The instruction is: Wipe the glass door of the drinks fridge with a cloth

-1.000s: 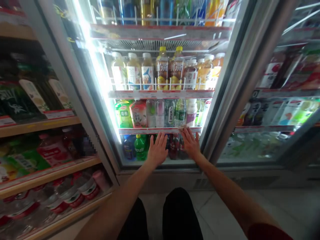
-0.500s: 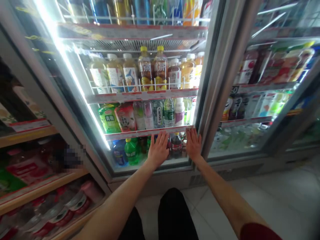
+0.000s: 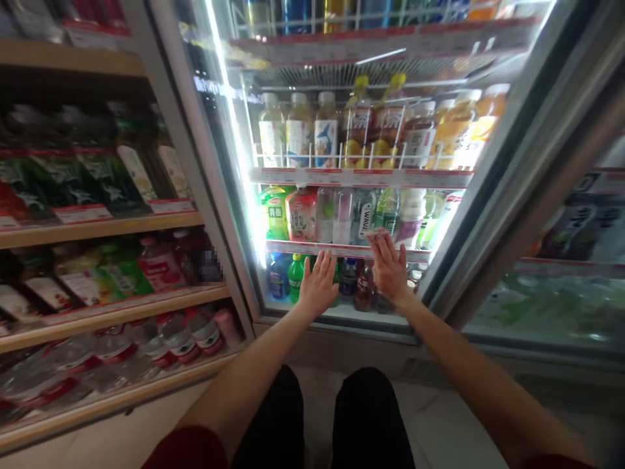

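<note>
My left hand [image 3: 318,283] lies against the glass cooler door [image 3: 336,312], fingers stretched out and nothing in them. To its right, my right hand [image 3: 389,267] is also flat at the glass with extended fingers. At its fingertips is a small pale patch that I cannot make out. Behind the hands runs the lowest shelf's price strip [image 3: 293,247]. Just above my right hand, inside the cooler, stand a bottle with a WAVE label [image 3: 366,218] and a green-labelled water bottle [image 3: 388,212]. A green soda bottle [image 3: 295,277] stands left of my left hand.
Wooden shelves [image 3: 112,306] with several drink bottles stand on the left. A metal door frame [image 3: 527,169] rises at the right, beside another glass cooler section [image 3: 551,299]. My knees [image 3: 368,404] are below, close to the cooler base. Pale floor tiles [image 3: 430,423] lie underneath.
My view has swung left, bringing more of the wooden shelves in. My right hand has moved left across the glass, from beside the door frame to nearer my left hand.
</note>
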Tool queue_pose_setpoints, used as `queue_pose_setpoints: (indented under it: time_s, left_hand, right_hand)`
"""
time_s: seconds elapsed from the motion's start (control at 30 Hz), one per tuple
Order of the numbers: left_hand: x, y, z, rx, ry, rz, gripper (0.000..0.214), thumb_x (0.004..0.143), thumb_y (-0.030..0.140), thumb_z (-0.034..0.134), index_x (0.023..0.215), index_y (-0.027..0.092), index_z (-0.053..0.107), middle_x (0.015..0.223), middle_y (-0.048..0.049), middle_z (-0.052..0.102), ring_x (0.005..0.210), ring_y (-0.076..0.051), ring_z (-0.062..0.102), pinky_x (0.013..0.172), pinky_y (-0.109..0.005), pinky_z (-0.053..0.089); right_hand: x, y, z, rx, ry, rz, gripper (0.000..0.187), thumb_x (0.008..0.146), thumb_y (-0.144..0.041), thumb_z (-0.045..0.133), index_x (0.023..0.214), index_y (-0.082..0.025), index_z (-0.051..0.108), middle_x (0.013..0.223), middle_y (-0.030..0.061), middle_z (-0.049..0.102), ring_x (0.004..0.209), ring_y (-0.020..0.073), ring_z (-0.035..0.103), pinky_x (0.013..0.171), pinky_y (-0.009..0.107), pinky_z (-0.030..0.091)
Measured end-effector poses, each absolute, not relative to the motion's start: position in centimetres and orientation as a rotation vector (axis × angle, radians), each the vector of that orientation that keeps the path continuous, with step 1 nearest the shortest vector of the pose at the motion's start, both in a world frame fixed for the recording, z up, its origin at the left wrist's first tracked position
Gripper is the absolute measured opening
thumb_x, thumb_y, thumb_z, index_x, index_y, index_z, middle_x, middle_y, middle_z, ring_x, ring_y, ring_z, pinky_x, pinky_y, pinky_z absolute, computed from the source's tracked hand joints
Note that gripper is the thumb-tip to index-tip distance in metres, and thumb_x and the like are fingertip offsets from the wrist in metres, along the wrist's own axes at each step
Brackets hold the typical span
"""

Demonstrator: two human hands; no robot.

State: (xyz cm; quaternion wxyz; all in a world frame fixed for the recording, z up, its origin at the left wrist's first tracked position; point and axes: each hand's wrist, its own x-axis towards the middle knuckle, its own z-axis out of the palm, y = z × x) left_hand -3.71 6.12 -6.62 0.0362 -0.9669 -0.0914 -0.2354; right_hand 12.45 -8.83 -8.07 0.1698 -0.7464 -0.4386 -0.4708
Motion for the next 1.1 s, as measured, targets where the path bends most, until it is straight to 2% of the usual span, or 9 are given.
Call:
queue_pose_setpoints:
  time_s: [0.1,0.2,0.33,0.5,0.73,0.83,0.93,1.0,1.1]
  left_hand:
    - [-5.3,8.5,-7.0,-2.975,-0.423,-0.788,0.067,0.084,0.029,0.051,0.144,0.007,0.031,0.153,-0.0175,0.025,0.143,-0.029,0.022,0.114,-0.058,0.019]
    - [-6.4,9.7,-6.8,-2.977,-0.426,-0.936,0.062,0.083,0.024,0.049,0.141,0.007,0.034,0.151,-0.0191,0.030,0.142,-0.029,0.025,0.113,-0.058,0.019]
    - [-6.0,10.1,-4.8,-2.992,-0.147,-1.174,0.055,0.085,0.017,0.041,0.140,0.010,0.036,0.149,-0.0168,0.036,0.141,-0.022,0.028,0.117,-0.050,0.018]
    - [-3.7,10.6,-2.0,-3.089,-0.212,-1.463,0.055,0.084,0.016,0.038,0.138,0.005,0.036,0.144,-0.0186,0.042,0.137,-0.019,0.035,0.113,-0.039,0.031]
    - [-2.6,10.7,-2.1,-2.921,-0.305,-1.339,0.052,0.092,0.036,0.040,0.139,0.015,0.040,0.145,-0.0146,0.042,0.137,-0.025,0.035,0.113,-0.052,0.024]
    - [-1.6,10.6,-1.1,-2.845,-0.348,-1.386,0.047,0.089,0.045,0.046,0.125,0.015,0.054,0.133,-0.0151,0.054,0.127,-0.028,0.044,0.109,-0.052,0.028]
    - [-0.2,10.8,1.0,-2.807,-0.387,-1.474,0.038,0.083,0.044,0.056,0.109,0.016,0.061,0.119,-0.0141,0.061,0.116,-0.028,0.051,0.101,-0.047,0.036]
    - [0.3,11.4,2.4,-2.781,-0.419,-1.524,0.033,0.083,0.038,0.056,0.108,0.017,0.062,0.118,-0.0130,0.061,0.116,-0.028,0.051,0.099,-0.045,0.038]
    - [0.0,13.6,4.4,-2.690,-0.545,-1.630,0.032,0.087,0.029,0.046,0.114,0.018,0.060,0.127,-0.0119,0.058,0.124,-0.027,0.046,0.104,-0.047,0.033]
  right_hand:
    - [11.7,-5.5,-5.8,-2.076,-1.252,-1.275,0.063,0.086,-0.014,0.040,0.148,-0.017,0.029,0.149,0.0123,0.037,0.143,0.0241,0.022,0.116,0.052,0.011]
    - [9.7,-1.9,-4.5,-2.017,-1.365,-1.248,0.061,0.086,-0.013,0.038,0.147,-0.017,0.030,0.147,0.0120,0.039,0.144,0.0221,0.020,0.116,0.049,0.015]
    - [7.3,2.1,-2.7,-1.945,-1.465,-1.230,0.059,0.089,-0.015,0.038,0.147,-0.017,0.027,0.145,0.0125,0.043,0.142,0.0209,0.026,0.115,0.049,0.016]
    - [7.3,3.3,1.9,-1.932,-1.666,-1.186,0.058,0.090,-0.018,0.040,0.146,-0.017,0.026,0.141,0.0123,0.048,0.138,0.0214,0.034,0.115,0.052,0.011]
    - [8.7,-0.2,5.9,-1.943,-2.101,-1.011,0.067,0.081,-0.021,0.048,0.145,-0.016,0.030,0.147,0.0117,0.041,0.140,0.0257,0.030,0.112,0.053,0.019]
    - [9.3,-1.7,7.3,-1.918,-1.984,-1.156,0.060,0.084,-0.025,0.046,0.142,-0.017,0.035,0.147,0.0127,0.040,0.140,0.0256,0.030,0.113,0.051,0.019]
    - [10.1,-2.5,8.8,-1.921,-1.758,-1.351,0.054,0.086,-0.025,0.045,0.140,-0.018,0.039,0.148,0.0126,0.038,0.140,0.0254,0.028,0.113,0.051,0.018]
    - [10.9,-2.7,10.0,-1.960,-1.660,-1.407,0.051,0.086,-0.026,0.045,0.137,-0.020,0.042,0.148,0.0113,0.039,0.140,0.0263,0.028,0.113,0.052,0.017]
    - [13.0,-3.3,11.7,-2.029,-1.535,-1.455,0.049,0.087,-0.028,0.046,0.134,-0.018,0.047,0.148,0.0119,0.038,0.140,0.0293,0.028,0.113,0.055,0.015]
